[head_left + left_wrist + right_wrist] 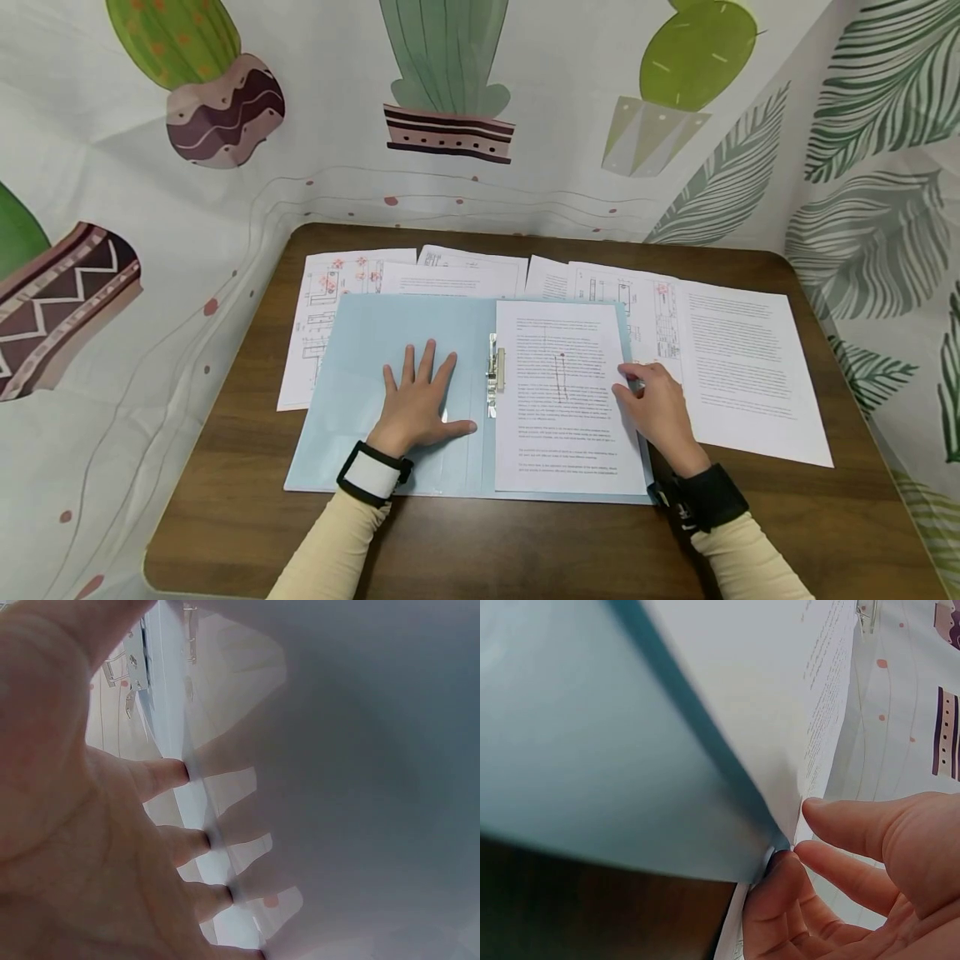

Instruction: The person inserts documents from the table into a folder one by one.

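A light blue ring-clip folder [450, 321] lies spread open on the table, its metal clip [492, 375] near the middle fold. Printed sheets [555, 442] rest on its right half, with a few reddish line marks on the top one. My left hand [418, 402] presses flat on the bare left cover, fingers spread; in the left wrist view its fingertips touch the glossy surface. At the folder's right edge, my right hand [660, 408] pinches the margin. The right wrist view shows the thumb [840, 825] at the paper's edge and the other fingers curled by the blue cover's edge.
Loose drawings with red stamps [318, 308] stick out behind and left of the folder. To the right lie another drawing [648, 312] and a text sheet [750, 375]. The brown table [540, 550] backs onto a cloth [555, 192] printed with cacti and leaves.
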### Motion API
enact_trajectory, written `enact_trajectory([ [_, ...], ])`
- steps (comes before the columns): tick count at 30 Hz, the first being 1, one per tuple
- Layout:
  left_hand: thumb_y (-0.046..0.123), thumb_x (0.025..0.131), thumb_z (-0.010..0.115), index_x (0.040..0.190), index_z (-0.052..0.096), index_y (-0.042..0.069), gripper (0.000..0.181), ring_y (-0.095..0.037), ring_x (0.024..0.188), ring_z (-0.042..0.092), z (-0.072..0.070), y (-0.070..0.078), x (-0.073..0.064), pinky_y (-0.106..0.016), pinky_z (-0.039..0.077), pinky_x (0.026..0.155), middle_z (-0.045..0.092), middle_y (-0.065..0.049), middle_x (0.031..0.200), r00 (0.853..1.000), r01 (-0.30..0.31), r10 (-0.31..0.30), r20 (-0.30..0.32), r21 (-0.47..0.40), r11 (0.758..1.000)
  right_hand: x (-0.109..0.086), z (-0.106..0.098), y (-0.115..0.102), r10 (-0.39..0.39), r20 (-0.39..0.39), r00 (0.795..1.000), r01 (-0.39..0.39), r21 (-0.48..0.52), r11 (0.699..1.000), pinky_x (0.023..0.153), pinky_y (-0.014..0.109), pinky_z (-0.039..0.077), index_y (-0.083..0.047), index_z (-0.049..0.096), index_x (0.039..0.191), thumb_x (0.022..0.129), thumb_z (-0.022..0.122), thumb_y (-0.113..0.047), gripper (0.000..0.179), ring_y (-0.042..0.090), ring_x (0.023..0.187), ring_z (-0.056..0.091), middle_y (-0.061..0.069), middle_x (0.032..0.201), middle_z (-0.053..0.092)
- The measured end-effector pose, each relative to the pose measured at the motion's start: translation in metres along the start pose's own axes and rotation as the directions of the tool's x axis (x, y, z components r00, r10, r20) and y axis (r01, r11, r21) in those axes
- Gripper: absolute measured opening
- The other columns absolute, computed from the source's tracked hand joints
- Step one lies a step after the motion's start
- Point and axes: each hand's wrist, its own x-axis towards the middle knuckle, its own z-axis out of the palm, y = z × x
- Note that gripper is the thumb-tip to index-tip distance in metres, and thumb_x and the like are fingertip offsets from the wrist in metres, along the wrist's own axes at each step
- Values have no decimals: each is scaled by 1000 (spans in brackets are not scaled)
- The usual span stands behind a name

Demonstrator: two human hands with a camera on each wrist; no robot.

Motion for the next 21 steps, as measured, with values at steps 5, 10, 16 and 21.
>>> enact_trajectory([
  [5, 74, 72, 79, 162, 33, 14, 118, -53, 153, -1, -1, 0, -1, -81, 5, 110, 9, -22, 170, 1000, 1, -1, 1, 2, 1000, 0, -1, -1, -2, 0, 1000, 2, 3, 1000, 71, 45, 58, 8, 67, 127, 94, 73, -6, 36, 33, 85, 67, 27, 115, 62],
  [10, 74, 72, 79, 162, 34, 13, 118, -53, 153, 0, -3, 1, 1, -81, 6, 110, 10, -23, 170, 1000, -2, 2, -9, 5, 1000, 1, -2, -1, 3, -1, 1000, -3, 6, 1000, 71, 45, 58, 7, 67, 127, 94, 73, -6, 36, 34, 86, 67, 26, 116, 62],
  [16, 73, 71, 80, 161, 36, 12, 117, -54, 152, 3, -4, 2, 0, -82, 8, 110, 13, -24, 169, 1000, -9, 9, -28, -2, 1000, 1, -4, -1, 4, 6, 1000, -4, 4, 1000, 69, 41, 55, 7, 67, 128, 94, 73, -7, 36, 31, 84, 65, 26, 114, 61],
  [21, 74, 71, 79, 161, 36, 12, 116, -54, 152, 5, -1, 2, -1, -82, 10, 109, 13, -24, 169, 1000, -7, 8, -25, 9, 1000, 0, -8, -2, -16, -13, 1000, 16, 3, 1000, 67, 39, 54, 5, 68, 127, 94, 73, -6, 35, 30, 81, 64, 24, 111, 63],
])
